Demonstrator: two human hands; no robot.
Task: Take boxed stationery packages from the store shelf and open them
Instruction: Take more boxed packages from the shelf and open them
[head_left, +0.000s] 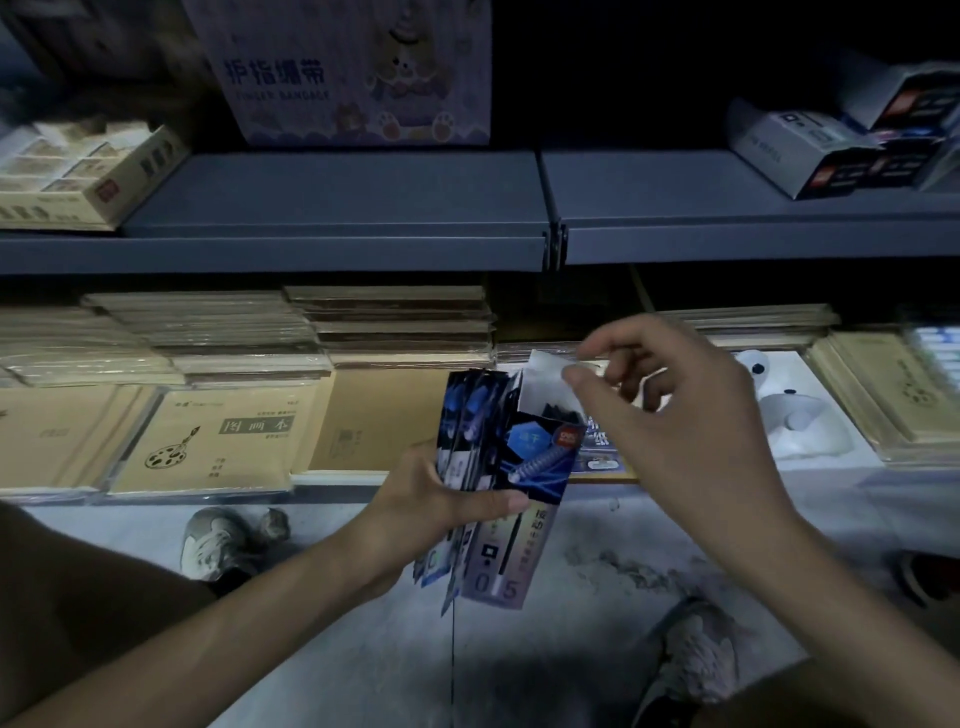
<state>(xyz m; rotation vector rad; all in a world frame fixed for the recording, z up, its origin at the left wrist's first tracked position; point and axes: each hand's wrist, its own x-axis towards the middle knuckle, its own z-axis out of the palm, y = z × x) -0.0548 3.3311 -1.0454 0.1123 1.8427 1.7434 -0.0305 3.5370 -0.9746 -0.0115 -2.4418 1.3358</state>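
My left hand (436, 501) gripped the pen boxes (501, 467) upright around their middle, in front of the lower shelf (337, 477), and my right hand (675, 415), at their top end, pinched the front box's raised flap (545, 364).

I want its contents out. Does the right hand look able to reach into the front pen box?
Probably yes: the right hand pinches the lifted flap of the front pen box, so its mouth stands open with nothing across it.
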